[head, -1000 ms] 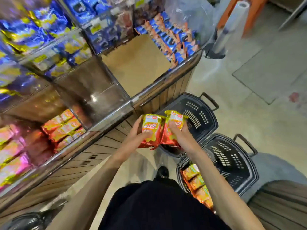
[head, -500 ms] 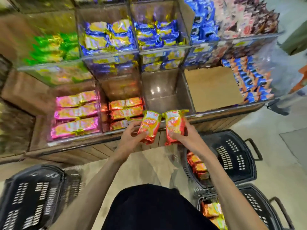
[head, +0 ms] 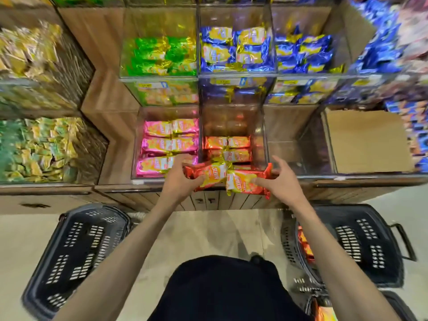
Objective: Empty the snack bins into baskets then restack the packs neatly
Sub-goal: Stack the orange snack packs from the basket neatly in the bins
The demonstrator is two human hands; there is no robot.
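The red packs (head: 209, 176) you held were shiny, crinkly foil, and the clear bin (head: 234, 121) behind them was smooth, glossy plastic. The shelf front (head: 231, 201) looked like wood with lines in it, and the flat brown card (head: 368, 140) looked dull, like thick paper. The black baskets (head: 76, 249) were dull plastic, and the floor (head: 203, 232) was smooth and pale.

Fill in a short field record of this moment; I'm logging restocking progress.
left hand: holds a red pack at the bin's front edge
right hand: holds a second pack beside the first
middle bin: stacked packs in neat rows
neighbouring bin, left: pink packs
right basket: loose packs inside
left basket: on the floor, no packs visible
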